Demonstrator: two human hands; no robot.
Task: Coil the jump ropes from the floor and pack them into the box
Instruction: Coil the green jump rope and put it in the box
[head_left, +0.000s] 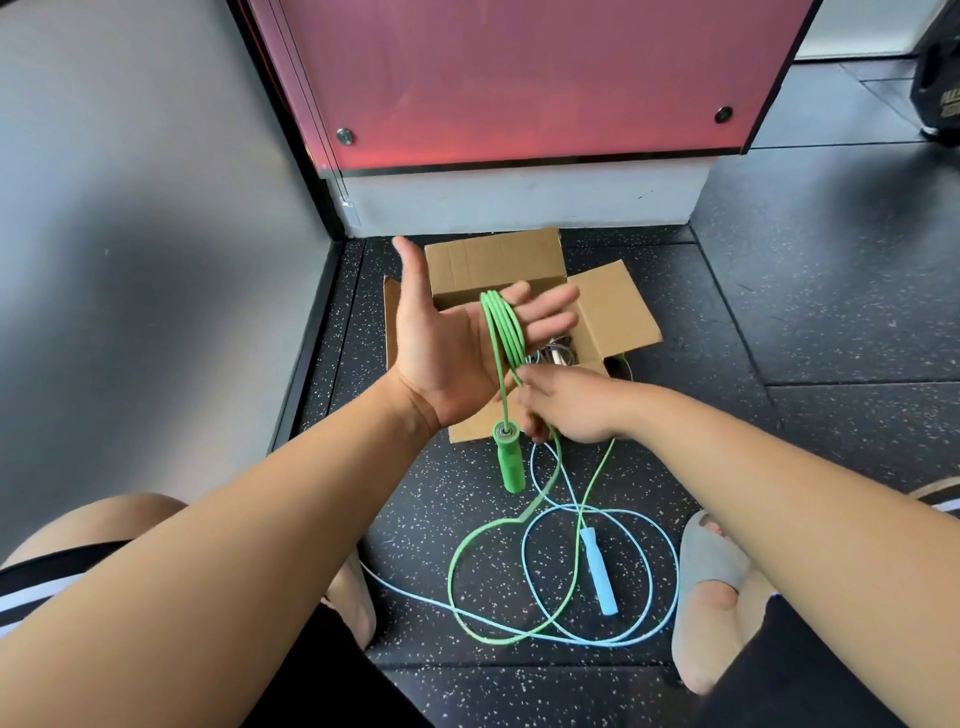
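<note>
My left hand (451, 332) is held flat, palm up, fingers straight, above the open cardboard box (613, 306). Several loops of the green jump rope (503, 332) hang over its fingers, and one green handle (508, 460) dangles below the wrist. My right hand (566, 402) pinches the green cord just under the left palm. The rest of the green rope lies in loose loops on the floor (462, 587). A light blue jump rope (660, 545) with its blue handle (598, 569) lies tangled with it. A coiled rope (556, 353) sits inside the box.
The box stands on dark speckled rubber flooring (779, 312) in a corner, with a grey wall at left and a red panel (519, 78) behind. My feet in grey slippers (711, 571) flank the ropes. A dark object (940, 78) stands at the far right.
</note>
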